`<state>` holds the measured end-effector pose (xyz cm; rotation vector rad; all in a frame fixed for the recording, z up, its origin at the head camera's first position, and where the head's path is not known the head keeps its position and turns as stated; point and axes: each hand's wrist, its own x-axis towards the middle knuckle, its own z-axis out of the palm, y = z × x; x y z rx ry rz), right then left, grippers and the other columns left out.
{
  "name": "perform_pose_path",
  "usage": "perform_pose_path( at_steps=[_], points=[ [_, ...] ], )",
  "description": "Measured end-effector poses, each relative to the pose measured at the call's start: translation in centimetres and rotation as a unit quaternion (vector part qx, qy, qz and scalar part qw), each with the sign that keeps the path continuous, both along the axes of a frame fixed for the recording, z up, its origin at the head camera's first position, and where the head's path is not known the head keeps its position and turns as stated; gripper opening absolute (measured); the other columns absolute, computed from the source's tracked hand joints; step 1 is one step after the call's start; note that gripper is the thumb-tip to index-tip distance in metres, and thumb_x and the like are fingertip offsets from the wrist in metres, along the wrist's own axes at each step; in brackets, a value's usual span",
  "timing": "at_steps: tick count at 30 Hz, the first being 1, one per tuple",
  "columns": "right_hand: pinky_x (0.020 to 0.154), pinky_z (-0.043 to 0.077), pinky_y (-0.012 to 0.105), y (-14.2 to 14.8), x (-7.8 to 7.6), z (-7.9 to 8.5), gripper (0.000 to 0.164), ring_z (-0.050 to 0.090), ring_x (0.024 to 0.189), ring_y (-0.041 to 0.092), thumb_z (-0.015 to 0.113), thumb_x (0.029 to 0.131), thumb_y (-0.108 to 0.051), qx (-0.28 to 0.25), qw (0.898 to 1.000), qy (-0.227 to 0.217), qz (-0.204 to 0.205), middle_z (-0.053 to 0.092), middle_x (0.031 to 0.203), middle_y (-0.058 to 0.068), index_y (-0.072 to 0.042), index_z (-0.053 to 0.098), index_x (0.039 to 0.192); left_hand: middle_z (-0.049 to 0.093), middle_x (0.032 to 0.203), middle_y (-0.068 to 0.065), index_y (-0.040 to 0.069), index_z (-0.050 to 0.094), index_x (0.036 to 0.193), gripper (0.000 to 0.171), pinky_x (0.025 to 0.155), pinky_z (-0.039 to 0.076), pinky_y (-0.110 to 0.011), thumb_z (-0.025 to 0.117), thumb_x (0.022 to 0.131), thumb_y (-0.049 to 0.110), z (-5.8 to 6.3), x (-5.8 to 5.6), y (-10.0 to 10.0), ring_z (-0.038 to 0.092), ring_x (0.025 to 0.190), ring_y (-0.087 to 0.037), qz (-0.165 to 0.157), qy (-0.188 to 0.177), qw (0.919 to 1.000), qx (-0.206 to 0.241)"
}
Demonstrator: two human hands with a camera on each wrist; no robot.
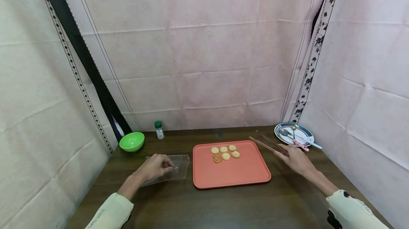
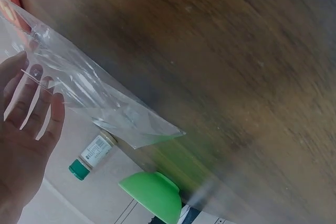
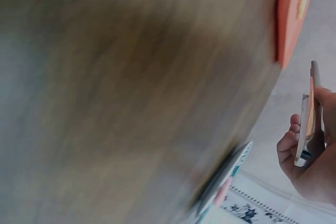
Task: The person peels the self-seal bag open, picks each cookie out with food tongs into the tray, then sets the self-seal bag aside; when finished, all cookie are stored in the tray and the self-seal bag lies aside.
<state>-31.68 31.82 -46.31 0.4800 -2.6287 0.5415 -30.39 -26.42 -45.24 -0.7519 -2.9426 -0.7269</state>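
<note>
My left hand [image 1: 157, 167] pinches the edge of a clear plastic bag [image 1: 180, 168] above the table, left of the tray. In the left wrist view the see-through bag [image 2: 105, 98] hangs from the thumb and fingertips. My right hand [image 1: 297, 159] holds a pair of tongs [image 1: 263, 144], arms spread, with their tips toward the tray's right edge. The right wrist view shows the tongs [image 3: 311, 103] in the curled fingers. Between the hands lies a coral tray [image 1: 231, 175], with several small round cookies [image 1: 225, 156] grouped toward its back left.
A green bowl [image 1: 132, 142] and a green-capped shaker bottle [image 1: 159, 130] stand at the back left of the wooden table [image 1: 220, 207]. At the back right, a plate [image 1: 278, 129] carries a spoon and other utensils. White cloth walls [image 1: 217, 62] surround the table.
</note>
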Motion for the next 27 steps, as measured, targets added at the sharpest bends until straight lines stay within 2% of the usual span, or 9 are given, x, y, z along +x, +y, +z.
perform_pose_path(
  at_steps=[5, 10, 13, 20, 27],
  points=[
    [0.064, 0.044, 0.041, 1.1, 0.3, -0.9, 0.042, 0.049, 0.071, 0.02, 0.072, 0.1, -0.024, 0.001, 1.0, -0.016, -0.017, 0.05, 0.071, 0.0, 0.009, 0.067, 0.125, 0.071, 0.091, 0.005, 0.01, 0.08, 0.101, 0.007, 0.065, 0.053, -0.027, 0.077, 0.094, 0.01, -0.2, 0.0, 0.3, 0.063, 0.077, -0.01, -0.002, -0.007, 1.0, -0.004],
    [0.073, 0.051, 0.053, 1.7, 0.7, -1.8, 0.041, 0.057, 0.082, 0.029, 0.071, 0.1, -0.024, -0.002, 0.999, -0.025, -0.03, 0.063, 0.086, 0.011, 0.01, 0.065, 0.122, 0.072, 0.091, 0.006, 0.011, 0.08, 0.1, 0.007, 0.064, 0.053, -0.027, 0.077, 0.094, 0.01, -0.6, -0.1, 0.3, 0.062, 0.075, -0.006, -0.01, -0.002, 0.9999, -0.012],
    [0.076, 0.051, 0.058, 1.9, 0.8, -2.2, 0.044, 0.058, 0.086, 0.032, 0.071, 0.101, -0.025, -0.006, 0.999, -0.032, -0.035, 0.064, 0.092, 0.016, 0.012, 0.063, 0.123, 0.071, 0.091, 0.007, 0.014, 0.08, 0.099, 0.006, 0.064, 0.053, -0.026, 0.077, 0.095, 0.011, -0.7, -0.2, 0.3, 0.061, 0.074, -0.004, -0.013, 0.0, 0.9998, -0.018],
    [0.075, 0.052, 0.056, 1.9, 0.7, -3.2, 0.048, 0.059, 0.083, 0.032, 0.071, 0.1, -0.026, -0.013, 0.996, -0.067, -0.054, 0.061, 0.089, 0.015, 0.013, 0.06, 0.126, 0.07, 0.09, 0.008, 0.016, 0.08, 0.098, 0.006, 0.065, 0.053, -0.027, 0.077, 0.095, 0.012, -0.9, -0.1, 0.4, 0.061, 0.074, -0.006, -0.004, -0.017, 0.9996, -0.022],
    [0.075, 0.053, 0.058, 1.2, 0.7, -3.3, 0.05, 0.064, 0.086, 0.036, 0.073, 0.098, -0.029, -0.011, 0.995, -0.076, -0.07, 0.065, 0.091, 0.017, 0.013, 0.062, 0.123, 0.069, 0.089, 0.009, 0.018, 0.08, 0.098, 0.007, 0.066, 0.053, -0.028, 0.076, 0.095, 0.012, -1.2, -0.2, 0.6, 0.06, 0.074, -0.007, 0.005, -0.034, 0.9991, -0.024]
  ],
)
